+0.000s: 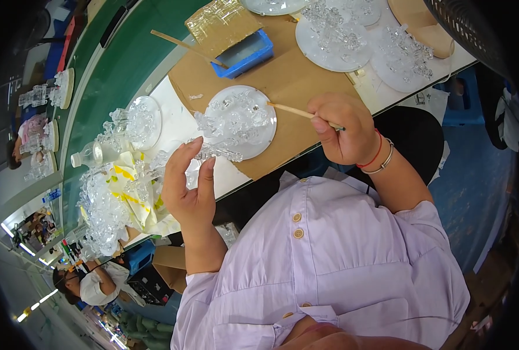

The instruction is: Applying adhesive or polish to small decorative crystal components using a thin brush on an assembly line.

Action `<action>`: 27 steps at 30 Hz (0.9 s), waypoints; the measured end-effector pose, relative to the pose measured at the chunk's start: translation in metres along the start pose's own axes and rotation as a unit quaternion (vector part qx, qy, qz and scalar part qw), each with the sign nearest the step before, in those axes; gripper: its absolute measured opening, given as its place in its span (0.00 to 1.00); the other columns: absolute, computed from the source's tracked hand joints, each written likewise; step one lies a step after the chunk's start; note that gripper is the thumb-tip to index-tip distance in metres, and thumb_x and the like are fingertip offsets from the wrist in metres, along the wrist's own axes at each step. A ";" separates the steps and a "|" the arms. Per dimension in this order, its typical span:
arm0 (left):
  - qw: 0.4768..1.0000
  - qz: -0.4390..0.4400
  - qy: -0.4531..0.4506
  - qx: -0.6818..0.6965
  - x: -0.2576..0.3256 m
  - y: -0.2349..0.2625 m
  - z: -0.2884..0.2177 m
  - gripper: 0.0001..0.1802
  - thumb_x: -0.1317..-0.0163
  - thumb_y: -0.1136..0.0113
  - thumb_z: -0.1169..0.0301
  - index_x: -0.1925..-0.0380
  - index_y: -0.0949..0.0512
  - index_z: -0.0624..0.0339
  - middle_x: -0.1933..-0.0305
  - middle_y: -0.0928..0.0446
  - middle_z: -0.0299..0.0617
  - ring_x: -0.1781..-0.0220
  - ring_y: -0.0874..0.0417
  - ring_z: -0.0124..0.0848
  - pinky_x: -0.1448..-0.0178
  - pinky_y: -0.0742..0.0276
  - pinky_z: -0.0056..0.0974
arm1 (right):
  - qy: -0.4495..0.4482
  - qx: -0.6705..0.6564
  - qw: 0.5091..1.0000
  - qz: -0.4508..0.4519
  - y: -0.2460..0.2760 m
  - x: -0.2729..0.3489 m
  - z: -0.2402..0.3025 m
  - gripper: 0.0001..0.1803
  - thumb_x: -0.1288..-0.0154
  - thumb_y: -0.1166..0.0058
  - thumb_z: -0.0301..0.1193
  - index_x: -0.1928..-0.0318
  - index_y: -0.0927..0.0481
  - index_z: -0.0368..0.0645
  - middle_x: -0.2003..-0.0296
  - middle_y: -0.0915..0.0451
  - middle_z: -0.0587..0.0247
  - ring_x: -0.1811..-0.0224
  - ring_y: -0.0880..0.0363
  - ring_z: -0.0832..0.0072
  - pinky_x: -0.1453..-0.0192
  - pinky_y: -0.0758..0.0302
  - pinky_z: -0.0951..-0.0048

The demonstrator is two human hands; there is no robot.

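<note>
A thin wooden stick is pinched in my right hand, its far tip at the right rim of a round white disc. Transparent ornamental pieces stand clustered on this disc. At the disc's lower left, my left hand has thumb and forefinger spread. Their tips come close to the transparent pieces at the rim; I cannot tell whether they touch. Brown cardboard lies under the disc.
Left of my left hand are a crumpled yellow-and-white bag, transparent pieces and a plastic bottle. Beyond the disc, a blue tray has another stick leaning on it. More loaded discs stand at the far right. Someone sits further left.
</note>
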State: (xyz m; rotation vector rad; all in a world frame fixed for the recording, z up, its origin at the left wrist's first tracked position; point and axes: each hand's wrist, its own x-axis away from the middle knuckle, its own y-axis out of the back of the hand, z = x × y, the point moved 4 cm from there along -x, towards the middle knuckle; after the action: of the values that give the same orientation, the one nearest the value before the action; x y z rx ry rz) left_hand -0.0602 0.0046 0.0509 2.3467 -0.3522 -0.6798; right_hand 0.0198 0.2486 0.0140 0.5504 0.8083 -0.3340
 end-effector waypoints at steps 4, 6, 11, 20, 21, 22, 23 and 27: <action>1.000 0.000 -0.001 -0.005 0.000 0.001 -0.002 0.16 0.48 0.32 0.79 0.57 0.20 0.61 0.55 0.18 0.43 0.50 0.19 0.38 0.41 0.28 0.40 | 0.029 0.001 0.999 0.026 -0.001 0.001 0.003 0.09 0.38 0.49 0.19 0.59 0.33 0.38 0.69 0.23 0.52 0.76 0.25 0.60 0.71 0.28 0.67; 1.000 -0.001 -0.003 -0.011 0.000 0.001 -0.002 0.16 0.48 0.32 0.79 0.57 0.20 0.61 0.55 0.18 0.42 0.50 0.19 0.38 0.41 0.27 0.40 | 0.030 0.003 0.999 0.031 0.000 0.002 0.008 0.09 0.38 0.49 0.19 0.60 0.33 0.38 0.69 0.23 0.52 0.76 0.25 0.60 0.72 0.28 0.66; 1.000 -0.010 -0.015 -0.016 0.000 0.000 -0.002 0.16 0.49 0.32 0.79 0.58 0.20 0.61 0.56 0.17 0.42 0.51 0.18 0.38 0.41 0.27 0.42 | 0.022 -0.028 0.997 0.064 -0.003 0.008 0.018 0.08 0.40 0.49 0.18 0.61 0.32 0.39 0.69 0.23 0.52 0.78 0.28 0.61 0.75 0.30 0.66; 0.996 0.004 -0.073 -0.052 0.002 0.000 -0.013 0.16 0.52 0.29 0.78 0.61 0.20 0.60 0.62 0.17 0.42 0.59 0.17 0.39 0.41 0.26 0.48 | 0.010 -0.035 0.999 0.038 -0.007 0.010 0.015 0.08 0.38 0.50 0.19 0.61 0.33 0.39 0.70 0.23 0.53 0.78 0.27 0.62 0.73 0.29 0.67; 0.996 0.000 -0.079 -0.052 0.002 0.000 -0.014 0.16 0.52 0.29 0.78 0.62 0.20 0.60 0.63 0.17 0.42 0.60 0.17 0.39 0.41 0.26 0.49 | 0.011 -0.036 0.999 0.039 -0.006 0.009 0.016 0.08 0.38 0.50 0.19 0.61 0.33 0.39 0.70 0.23 0.53 0.78 0.27 0.62 0.73 0.29 0.67; 0.995 -0.003 -0.085 -0.052 0.002 0.000 -0.014 0.15 0.53 0.29 0.78 0.62 0.20 0.60 0.64 0.17 0.42 0.61 0.17 0.38 0.42 0.26 0.50 | 0.005 -0.040 0.998 0.044 -0.005 0.009 0.017 0.07 0.37 0.50 0.19 0.61 0.33 0.39 0.70 0.23 0.53 0.78 0.26 0.62 0.73 0.29 0.67; 0.995 -0.004 -0.084 -0.053 0.002 0.000 -0.014 0.15 0.53 0.29 0.78 0.62 0.20 0.60 0.64 0.17 0.42 0.61 0.17 0.38 0.42 0.26 0.50 | 0.000 -0.045 0.998 0.049 -0.004 0.008 0.018 0.07 0.37 0.51 0.19 0.61 0.33 0.39 0.70 0.23 0.53 0.77 0.26 0.62 0.73 0.28 0.68; 0.994 0.004 -0.100 -0.045 0.002 -0.001 -0.016 0.16 0.54 0.29 0.78 0.63 0.20 0.59 0.65 0.18 0.42 0.61 0.17 0.38 0.42 0.26 0.49 | -0.004 -0.028 0.998 0.056 0.002 0.006 0.018 0.06 0.36 0.51 0.20 0.61 0.33 0.38 0.70 0.23 0.53 0.77 0.25 0.62 0.72 0.28 0.68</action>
State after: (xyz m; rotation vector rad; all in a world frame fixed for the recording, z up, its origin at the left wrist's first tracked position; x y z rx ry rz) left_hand -0.0493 0.0127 0.0599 2.1957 -0.4104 -0.9108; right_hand 0.0352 0.2395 0.0199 0.5391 0.7733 -0.2087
